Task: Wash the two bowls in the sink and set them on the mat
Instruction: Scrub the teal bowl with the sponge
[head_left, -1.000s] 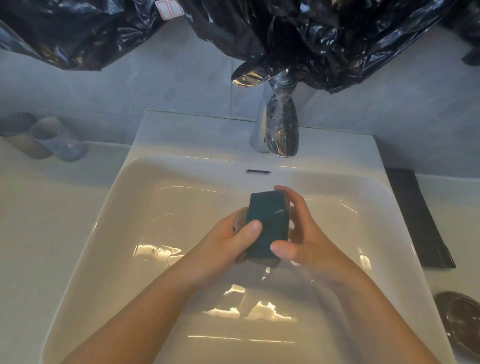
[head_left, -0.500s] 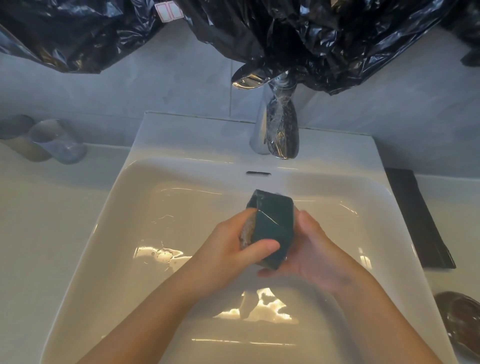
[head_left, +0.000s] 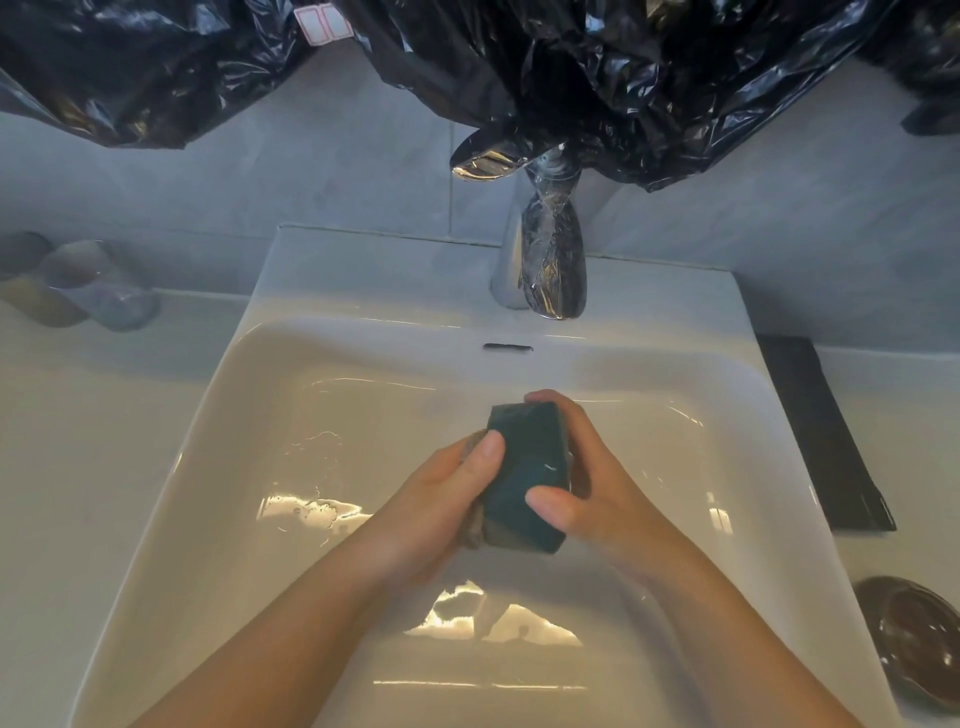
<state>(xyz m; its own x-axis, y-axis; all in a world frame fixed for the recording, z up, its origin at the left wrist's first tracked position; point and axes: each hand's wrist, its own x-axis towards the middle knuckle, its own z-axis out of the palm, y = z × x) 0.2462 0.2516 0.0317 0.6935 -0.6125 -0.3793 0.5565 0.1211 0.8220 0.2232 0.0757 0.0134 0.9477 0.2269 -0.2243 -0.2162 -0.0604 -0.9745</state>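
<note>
Over the white sink (head_left: 311, 519), both hands press together around a dark green sponge (head_left: 527, 478). My right hand (head_left: 597, 499) wraps the sponge from the right, fingers over its far end and thumb on its near face. My left hand (head_left: 441, 509) cups a small grey-brown bowl (head_left: 471, 527) against the sponge, thumb on the green face. Only a sliver of that bowl's rim shows. A second, dark brown bowl (head_left: 917, 642) rests on the counter at the lower right. The black mat (head_left: 826, 441) lies on the counter to the right of the sink.
A chrome faucet (head_left: 550, 270) stands behind the basin, with no water running. Black plastic sheeting (head_left: 597, 78) hangs low over the faucet and back wall. Two blurred glass tumblers (head_left: 98, 286) lie on the left counter. The basin floor is wet.
The sponge has tilted back and forth against the bowl. My right hand's fingers have come back over the sponge's far end, and its thumb is on the near face again.
</note>
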